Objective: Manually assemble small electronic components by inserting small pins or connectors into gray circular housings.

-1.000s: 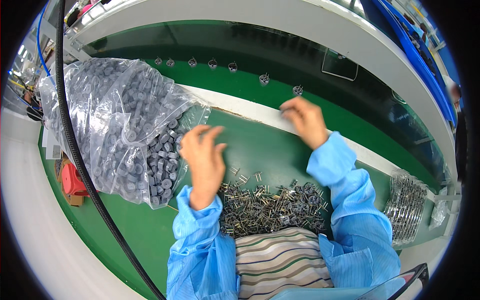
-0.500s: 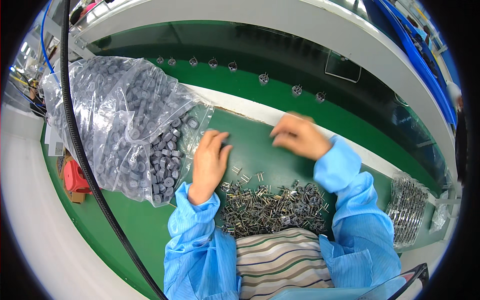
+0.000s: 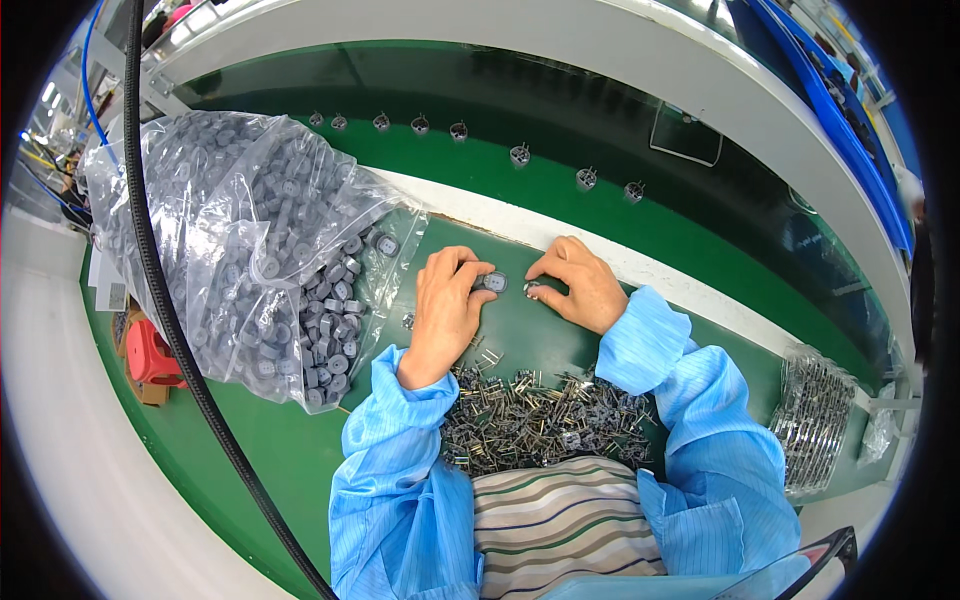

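My left hand [image 3: 449,305] pinches a grey round plastic housing [image 3: 491,282] between thumb and fingers, above the green work surface. Facing it, a short gap away, my right hand [image 3: 582,287] grips a small part with shiny metal [image 3: 532,289]; its exact kind is too small to make out. Just below both hands spreads a pile of dark plug inserts with metal pins [image 3: 545,420]. To the left, a large clear plastic bag [image 3: 240,250] full of grey housings lies with its mouth toward my left hand, several housings [image 3: 330,335] showing there.
Beyond a white ledge [image 3: 500,218], a green belt [image 3: 460,170] carries a spaced row of small pinned parts [image 3: 520,155]. A black braided cable [image 3: 165,290] hangs across the left side. A red plastic object [image 3: 152,353] sits far left, stacked pinned parts [image 3: 815,420] at right.
Both hands have come closer together; the left moved right and now shows a grey housing, the right moved down and left with a small part. The row on the belt shifted slightly left.
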